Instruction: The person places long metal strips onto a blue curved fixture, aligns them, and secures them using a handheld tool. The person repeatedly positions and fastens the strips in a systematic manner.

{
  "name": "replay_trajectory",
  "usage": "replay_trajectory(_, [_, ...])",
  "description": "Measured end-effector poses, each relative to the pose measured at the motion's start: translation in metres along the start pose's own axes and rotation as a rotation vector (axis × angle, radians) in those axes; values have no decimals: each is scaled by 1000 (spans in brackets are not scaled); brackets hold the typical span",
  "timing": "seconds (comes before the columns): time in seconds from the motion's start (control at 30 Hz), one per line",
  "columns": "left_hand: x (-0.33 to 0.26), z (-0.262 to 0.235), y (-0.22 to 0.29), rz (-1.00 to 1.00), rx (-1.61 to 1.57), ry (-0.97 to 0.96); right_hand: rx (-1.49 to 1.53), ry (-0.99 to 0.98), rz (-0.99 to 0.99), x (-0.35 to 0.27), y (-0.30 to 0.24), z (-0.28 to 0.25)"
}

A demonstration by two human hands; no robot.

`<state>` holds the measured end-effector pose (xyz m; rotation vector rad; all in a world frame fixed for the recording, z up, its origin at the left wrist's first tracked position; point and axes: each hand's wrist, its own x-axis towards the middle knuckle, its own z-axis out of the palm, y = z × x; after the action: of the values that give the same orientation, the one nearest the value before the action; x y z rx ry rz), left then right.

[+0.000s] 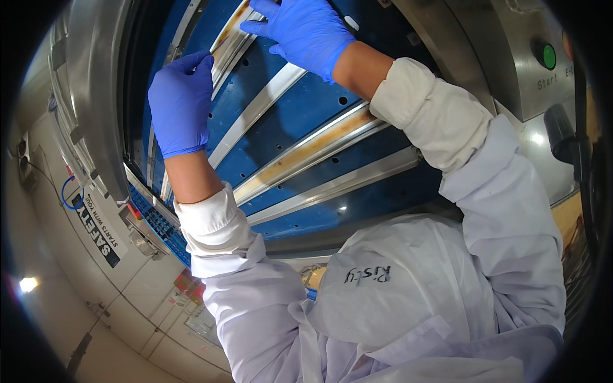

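Fingers of the left hand [181, 102] pinch a thin tool against the stained metal rail [231, 32] at eleven o'clock, the right hand [303, 32] bracing it with loosely curled fingers, so scraping is probably under way and the next stroke calls for steady pressure along the rail.

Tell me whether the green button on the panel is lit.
Cannot tell: the green button looks evenly green with no clear glow, small near the frame's edge.

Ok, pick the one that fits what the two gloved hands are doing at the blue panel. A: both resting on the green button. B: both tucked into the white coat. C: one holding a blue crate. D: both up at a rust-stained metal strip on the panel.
D: the left hand and the right hand, both in blue gloves, are up at a rust-stained metal strip on the blue panel, far from the green button.
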<state>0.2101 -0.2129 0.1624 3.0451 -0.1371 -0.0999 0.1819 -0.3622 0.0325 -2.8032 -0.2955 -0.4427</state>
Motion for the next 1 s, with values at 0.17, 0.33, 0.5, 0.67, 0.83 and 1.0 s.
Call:
replay_trajectory(0.17, [6,8,-10,82,28,9,-23,21,14,2,-3,0])
replay_trajectory(0.33, [11,19,-9,185,171,76,-12,-7,8,1,-5,-13])
replay_trajectory(0.5, [7,14,1,128,193,62,13,4,-11,-2,2,-21])
replay_trajectory(0.67, [3,8,6,150,118,58,7,-12,-8,-3,5,-19])
replay_trajectory(0.83, [6,9,6,187,118,51,15,23,-24,-8,8,-23])
replay_trajectory(1.0, [4,14,10,143,189,82,22,-5,-29,-10,5,-21])
